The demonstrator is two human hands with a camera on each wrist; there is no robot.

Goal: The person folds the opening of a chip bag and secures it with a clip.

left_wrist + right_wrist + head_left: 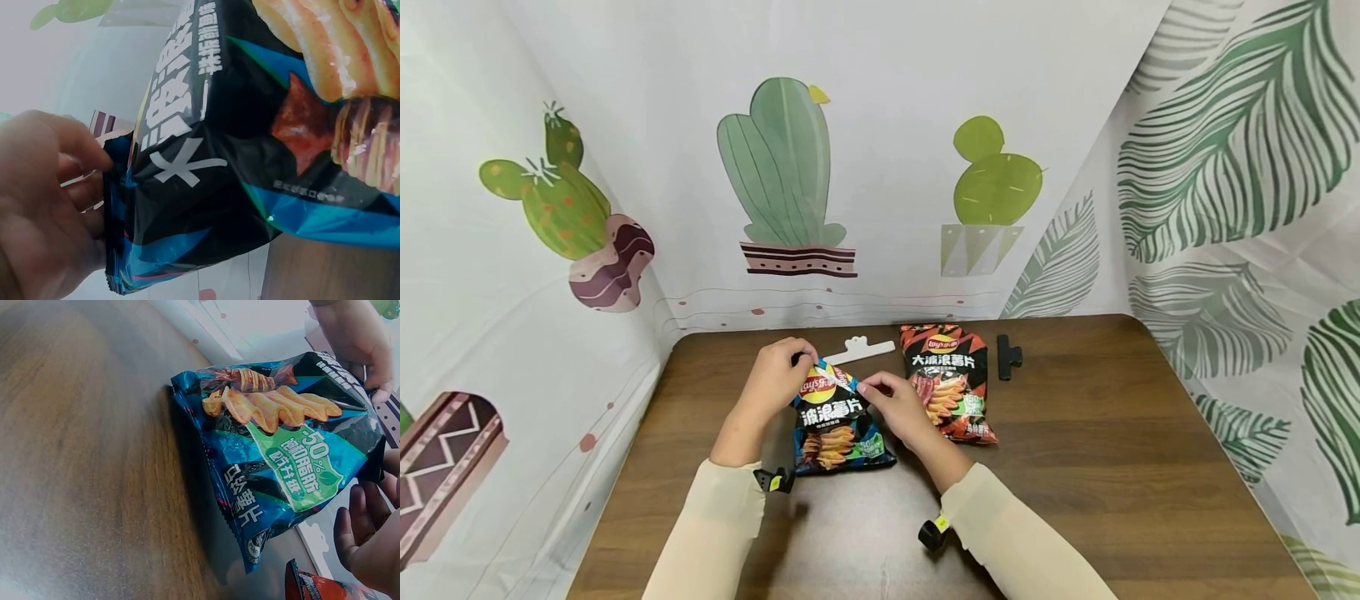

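A blue-and-black chip bag [835, 425] stands tilted on the table, its printed front facing me. My left hand [775, 375] pinches the upper left corner of its top edge; in the left wrist view that hand [50, 200] has thumb and fingers at the crimped seal. The upper right corner is pinched by my right hand [898, 408]. Between the hands, the top edge slants down to the right as a narrow pale strip. In the right wrist view the bag's lower end [219, 481] is at the table, with the right hand [375, 531] at the top corner.
A red-and-black chip bag [943, 383] lies just right of the blue one. Behind the blue bag is a white sealing clip [868, 349], and a black clip [1009, 358] lies right of the red bag. A printed cloth [895, 167] hangs behind the wooden table [1090, 467].
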